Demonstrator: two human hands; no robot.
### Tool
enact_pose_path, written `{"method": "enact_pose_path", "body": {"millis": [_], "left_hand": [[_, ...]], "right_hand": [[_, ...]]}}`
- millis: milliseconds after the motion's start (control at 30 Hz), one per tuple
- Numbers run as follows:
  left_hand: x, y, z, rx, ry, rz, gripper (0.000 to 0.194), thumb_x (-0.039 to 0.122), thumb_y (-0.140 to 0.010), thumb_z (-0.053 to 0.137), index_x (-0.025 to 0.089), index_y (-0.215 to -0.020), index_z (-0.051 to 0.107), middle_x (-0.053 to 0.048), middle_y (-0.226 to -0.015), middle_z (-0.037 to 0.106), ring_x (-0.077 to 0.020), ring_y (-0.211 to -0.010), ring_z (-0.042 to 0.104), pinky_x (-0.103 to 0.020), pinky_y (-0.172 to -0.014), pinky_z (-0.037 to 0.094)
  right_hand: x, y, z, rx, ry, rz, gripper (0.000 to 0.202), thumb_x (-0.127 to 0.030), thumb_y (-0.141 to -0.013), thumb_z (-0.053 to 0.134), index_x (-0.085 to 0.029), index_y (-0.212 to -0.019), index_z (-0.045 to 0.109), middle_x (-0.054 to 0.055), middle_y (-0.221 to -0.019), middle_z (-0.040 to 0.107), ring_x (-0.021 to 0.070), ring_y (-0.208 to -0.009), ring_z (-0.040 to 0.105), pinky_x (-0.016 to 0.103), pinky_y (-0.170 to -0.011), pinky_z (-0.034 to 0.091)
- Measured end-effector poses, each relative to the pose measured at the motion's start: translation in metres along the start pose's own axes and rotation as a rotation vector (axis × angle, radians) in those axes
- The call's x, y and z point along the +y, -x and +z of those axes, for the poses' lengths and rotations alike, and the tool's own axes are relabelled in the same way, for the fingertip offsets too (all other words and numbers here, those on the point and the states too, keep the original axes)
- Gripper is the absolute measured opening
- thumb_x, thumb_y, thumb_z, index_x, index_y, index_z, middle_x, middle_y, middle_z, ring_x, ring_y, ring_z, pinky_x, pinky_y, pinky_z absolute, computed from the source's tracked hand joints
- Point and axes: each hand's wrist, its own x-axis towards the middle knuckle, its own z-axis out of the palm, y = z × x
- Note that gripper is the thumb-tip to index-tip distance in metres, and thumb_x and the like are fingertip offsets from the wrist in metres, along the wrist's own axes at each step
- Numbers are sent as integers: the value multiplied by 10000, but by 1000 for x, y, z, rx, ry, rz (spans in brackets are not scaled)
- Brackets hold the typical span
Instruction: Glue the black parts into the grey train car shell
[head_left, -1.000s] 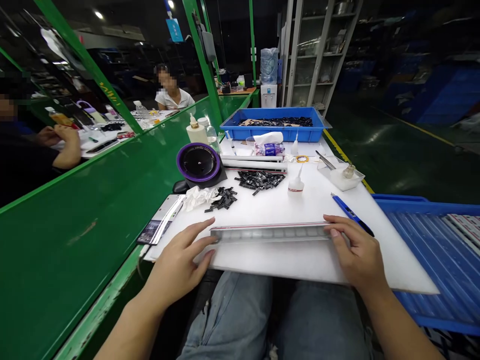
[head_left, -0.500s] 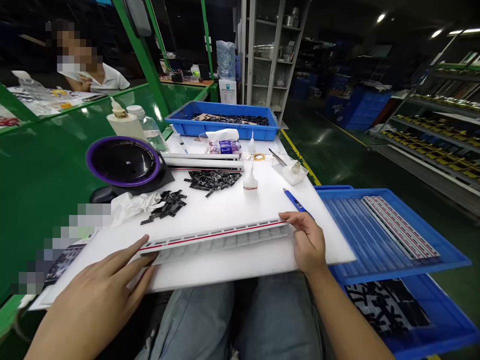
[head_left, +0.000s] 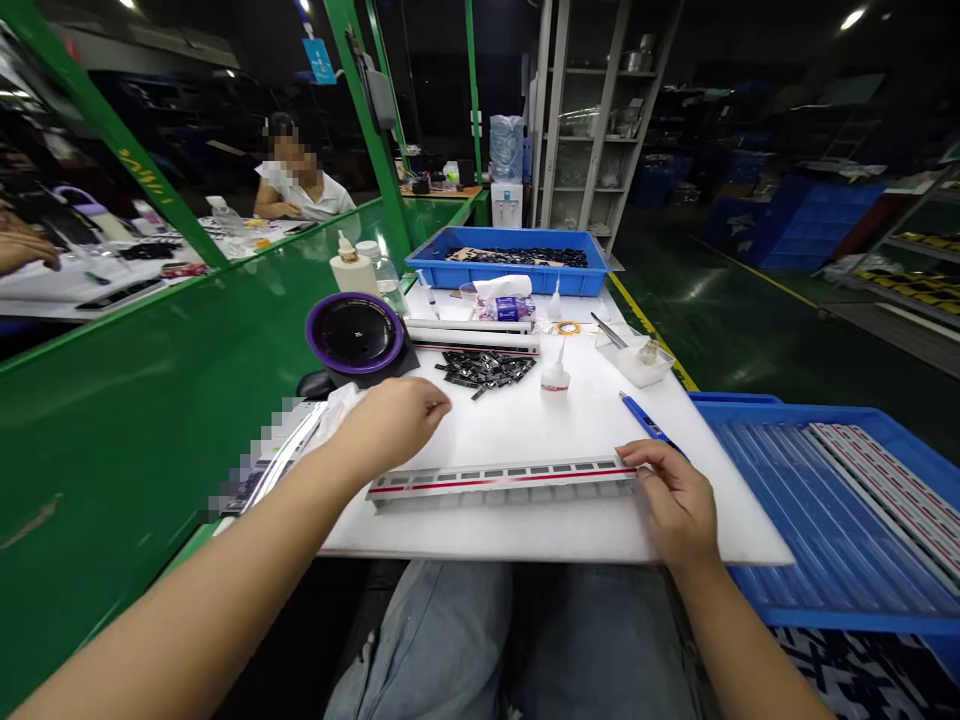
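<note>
A long white model train car shell (head_left: 510, 476), with a red stripe and a row of window openings, lies across the front of the white work board (head_left: 480, 540). At its right end, my right hand (head_left: 681, 505) grips it between thumb and fingers. My left hand (head_left: 394, 425) is off the shell, above the board's left side. Its fingers are curled together; whatever they hold, if anything, is hidden. Just beyond it lies a pile of small black pieces (head_left: 487, 370). A crumpled white tissue (head_left: 341, 405) is partly behind my left forearm.
A dropper bottle (head_left: 555, 375), a blue utility knife (head_left: 649, 420) and a small white tray (head_left: 637, 362) stand farther back. A purple-rimmed black fan-like device (head_left: 356, 335) is at left. Blue bins (head_left: 517, 280) stand behind and beside the board (head_left: 757, 560). Other people sit beyond the green partition.
My left hand has let go of the shell's left end and moved forward, its fingers closing together. My right hand keeps its grip. The view has turned left.
</note>
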Motion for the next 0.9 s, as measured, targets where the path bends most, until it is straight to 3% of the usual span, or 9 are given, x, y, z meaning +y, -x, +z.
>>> {"method": "enact_pose_path", "body": {"millis": [100, 167, 300, 467, 633, 733, 833, 900], "left_hand": [[5, -51, 15, -106, -50, -22, 213, 331, -812, 576, 227, -804, 761, -85, -895, 768, -285, -904, 701, -351, -823, 527], [8, -70, 28, -121, -65, -55, 203, 348, -779, 615, 200, -777, 754, -125, -863, 760, -316, -893, 700, -374, -800, 529], [10, -81, 43, -105, -34, -122, 204, 344, -768, 623, 210, -838, 760, -125, -918, 765, -302, -933, 699, -357, -819, 527], [8, -80, 44, -90, 74, -200, 144, 287, -719, 650, 229, -809, 746, -95, -889, 762, -286, -915, 696, -336, -785, 523], [-5, -58, 29, -72, 242, -240, 67, 271, -703, 659, 209, -709, 685, -60, -779, 725, -248, -803, 681, -323, -699, 509], [-10, -28, 14, -60, 376, -244, 195, 368, -761, 634, 201, -851, 680, -35, -771, 710, -193, -720, 664, -294, -640, 511], [-3, 9, 1, -28, 703, -205, 360, 404, -757, 654, 195, -1050, 633, -7, -759, 682, -164, -703, 643, -287, -647, 520], [9, 32, -7, 14, 925, -183, 384, 384, -724, 698, 195, -1052, 635, 6, -733, 649, -154, -677, 611, -288, -630, 499]], "right_hand": [[-1, 0, 0, 21, 20, -15, 122, -195, -860, 538, -223, -855, 657, 47, -954, 686, 232, -963, 634, 385, -887, 490], [-1, -1, 0, 30, 40, -13, 117, -193, -856, 545, -221, -860, 658, 48, -940, 679, 233, -946, 633, 385, -868, 493], [-2, -2, 1, 47, 54, -18, 118, -188, -852, 544, -218, -854, 658, 47, -922, 675, 232, -930, 633, 384, -859, 491], [-3, -4, 3, 79, 48, -3, 108, -213, -852, 551, -214, -841, 659, 48, -902, 673, 228, -909, 628, 374, -837, 495], [-1, -2, 2, 142, 19, 26, 111, -248, -849, 560, -207, -843, 663, 59, -901, 681, 236, -911, 633, 385, -834, 497], [0, -1, 1, 143, 21, 52, 121, -268, -847, 563, -206, -841, 666, 62, -904, 685, 241, -910, 635, 399, -836, 494], [2, -1, 1, 153, 28, 65, 131, -282, -843, 570, -201, -845, 673, 69, -910, 686, 248, -913, 636, 415, -841, 494], [5, -1, 2, 165, 36, 67, 133, -282, -840, 578, -194, -869, 673, 76, -920, 683, 251, -914, 638, 423, -838, 498]]}}
